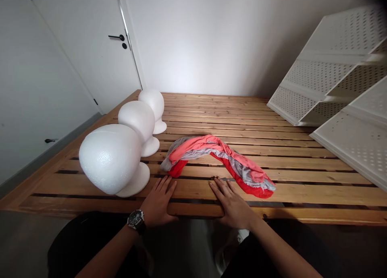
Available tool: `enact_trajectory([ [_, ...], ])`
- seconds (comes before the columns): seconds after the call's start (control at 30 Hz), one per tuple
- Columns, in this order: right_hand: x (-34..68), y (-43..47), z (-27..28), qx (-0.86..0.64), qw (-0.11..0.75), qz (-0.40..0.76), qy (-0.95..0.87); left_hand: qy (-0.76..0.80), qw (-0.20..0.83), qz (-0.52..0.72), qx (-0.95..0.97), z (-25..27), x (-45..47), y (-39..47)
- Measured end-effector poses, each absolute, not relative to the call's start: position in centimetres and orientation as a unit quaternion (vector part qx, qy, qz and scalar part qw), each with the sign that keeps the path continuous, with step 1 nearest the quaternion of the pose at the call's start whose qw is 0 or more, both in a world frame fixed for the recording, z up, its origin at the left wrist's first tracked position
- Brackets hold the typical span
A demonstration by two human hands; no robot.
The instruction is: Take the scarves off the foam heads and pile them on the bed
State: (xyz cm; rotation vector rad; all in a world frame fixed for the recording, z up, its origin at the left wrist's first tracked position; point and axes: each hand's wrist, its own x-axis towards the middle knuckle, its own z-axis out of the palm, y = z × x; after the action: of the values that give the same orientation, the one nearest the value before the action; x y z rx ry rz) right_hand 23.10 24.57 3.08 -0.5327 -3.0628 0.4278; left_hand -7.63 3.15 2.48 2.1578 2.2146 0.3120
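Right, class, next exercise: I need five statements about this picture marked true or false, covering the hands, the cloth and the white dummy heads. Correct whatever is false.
1. Three white dummy heads stand on the slatted wooden table. True.
2. The cloth lies in a curve on the table. True.
3. The right hand is lifting the cloth. False: it rests open on the table.
4. A watch is on the wrist of the left hand. True.
5. The cloth is blue and yellow. False: it is red, coral and grey.
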Motion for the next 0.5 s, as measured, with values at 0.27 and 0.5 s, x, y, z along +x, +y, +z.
enact_trajectory([
  [0.27,22.98,24.36,3.43,-0.165,-0.007,0.134,-0.977,0.707,0.032,0.087,0.701,3.13,-7.53,3.38],
  [0.5,23.09,24.42,3.38,-0.159,-0.003,0.132,-0.978,0.71,0.031,0.083,0.699,3.14,-7.43,3.37],
])
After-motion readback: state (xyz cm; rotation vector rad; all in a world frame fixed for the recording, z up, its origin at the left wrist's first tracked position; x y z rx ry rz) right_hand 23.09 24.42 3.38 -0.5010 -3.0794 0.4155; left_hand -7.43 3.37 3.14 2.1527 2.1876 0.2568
